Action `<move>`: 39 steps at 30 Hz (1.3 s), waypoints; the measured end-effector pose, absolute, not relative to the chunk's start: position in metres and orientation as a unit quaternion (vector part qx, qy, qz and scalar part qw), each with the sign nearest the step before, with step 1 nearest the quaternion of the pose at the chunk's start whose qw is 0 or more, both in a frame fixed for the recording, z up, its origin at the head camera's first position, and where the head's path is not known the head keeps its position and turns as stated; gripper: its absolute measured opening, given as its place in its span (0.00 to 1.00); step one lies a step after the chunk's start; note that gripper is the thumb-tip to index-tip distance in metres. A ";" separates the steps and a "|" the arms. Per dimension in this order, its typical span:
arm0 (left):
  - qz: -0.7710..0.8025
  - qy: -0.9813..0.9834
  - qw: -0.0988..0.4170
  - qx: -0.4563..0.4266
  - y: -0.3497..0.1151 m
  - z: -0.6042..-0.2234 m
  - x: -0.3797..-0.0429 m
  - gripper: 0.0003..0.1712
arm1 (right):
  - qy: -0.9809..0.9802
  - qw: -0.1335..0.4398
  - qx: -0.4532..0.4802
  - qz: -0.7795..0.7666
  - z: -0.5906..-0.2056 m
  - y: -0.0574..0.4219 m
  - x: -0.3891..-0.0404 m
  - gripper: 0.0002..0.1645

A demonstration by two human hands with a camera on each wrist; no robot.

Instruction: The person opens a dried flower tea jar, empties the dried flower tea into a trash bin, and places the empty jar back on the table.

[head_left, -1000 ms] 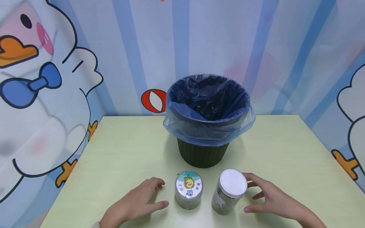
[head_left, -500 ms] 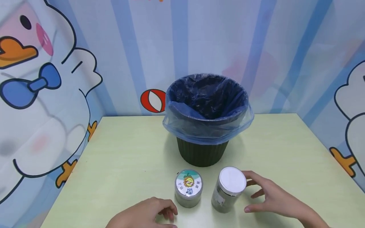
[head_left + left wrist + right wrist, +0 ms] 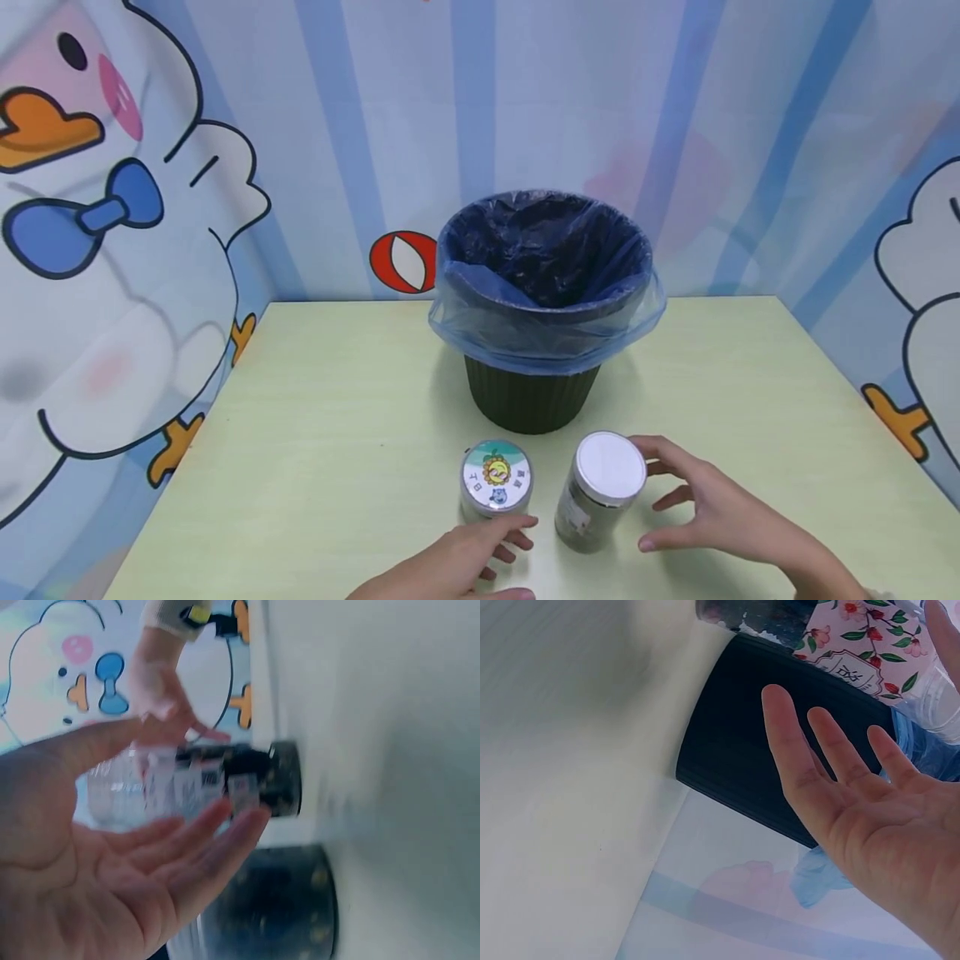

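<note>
Two clear jars with white lids stand upright side by side. The short jar (image 3: 497,479) has a sunflower sticker on its lid, and my left hand (image 3: 450,562) covers its lower front in the head view. Loosely bent, the left fingers point toward the tall jar (image 3: 600,492) and hold nothing. A floral label (image 3: 866,656) on a jar shows in the right wrist view. Just right of the tall jar is my right hand (image 3: 701,508), thumb and fingers spread around a gap. Whether its index fingertip, behind the lid, touches the jar is unclear.
Behind the jars stands a dark ribbed bin (image 3: 532,400), lined with a blue plastic bag (image 3: 547,337) folded over its rim. The pale table (image 3: 337,400) ends at a cartoon-printed backdrop (image 3: 397,125) at the back and both sides.
My left hand has moved nearer and then right, from beside the short jar to in front of it. The right hand has barely moved; both jars stay in place.
</note>
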State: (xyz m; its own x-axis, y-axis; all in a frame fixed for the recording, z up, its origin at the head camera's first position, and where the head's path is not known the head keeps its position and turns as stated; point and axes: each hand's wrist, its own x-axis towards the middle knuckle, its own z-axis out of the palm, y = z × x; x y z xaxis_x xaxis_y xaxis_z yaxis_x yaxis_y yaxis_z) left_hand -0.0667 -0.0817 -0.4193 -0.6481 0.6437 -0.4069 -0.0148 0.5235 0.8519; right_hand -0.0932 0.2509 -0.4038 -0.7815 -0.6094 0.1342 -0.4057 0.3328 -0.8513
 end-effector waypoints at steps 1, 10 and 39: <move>0.444 0.796 0.359 0.199 -0.078 -0.420 -0.067 0.37 | 0.810 0.103 -0.313 -0.485 -0.403 0.251 -0.093 0.53; 0.440 0.816 0.262 0.267 -0.057 -0.424 -0.059 0.54 | 0.811 0.099 -0.298 -0.494 -0.398 0.248 -0.088 0.53; 0.585 0.769 0.128 0.223 0.004 -0.459 -0.073 0.53 | 0.815 0.012 -0.264 -0.516 -0.372 0.211 -0.085 0.49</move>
